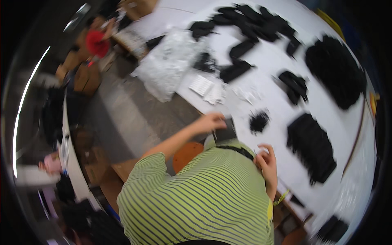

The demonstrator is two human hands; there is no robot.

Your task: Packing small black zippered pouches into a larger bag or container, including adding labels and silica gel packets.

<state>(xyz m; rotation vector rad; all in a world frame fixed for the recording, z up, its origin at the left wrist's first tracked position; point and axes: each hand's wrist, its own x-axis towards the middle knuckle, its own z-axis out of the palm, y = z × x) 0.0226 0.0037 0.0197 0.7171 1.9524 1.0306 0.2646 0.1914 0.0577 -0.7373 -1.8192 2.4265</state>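
Observation:
My left hand (213, 123) is closed on the edge of a flat black fabric piece (226, 133), perhaps a pouch, close in front of my body at the table's edge. A dark strap (241, 151) runs from below that piece toward my right hand (267, 162). The fingers of my right hand are bent into a pinch, and blur hides what they hold, if anything. On the white table (277, 134) just beyond lies a small heap of tiny black pieces (259, 121).
Clear plastic bags (169, 61), white packets (201, 85) and scattered black pouches (237, 71) lie farther off. A black bundle (292, 86) and stacks of black items (311, 147) (335, 71) are to the right. An orange stool (185, 156) stands at left; a person in red (98, 43) is far left.

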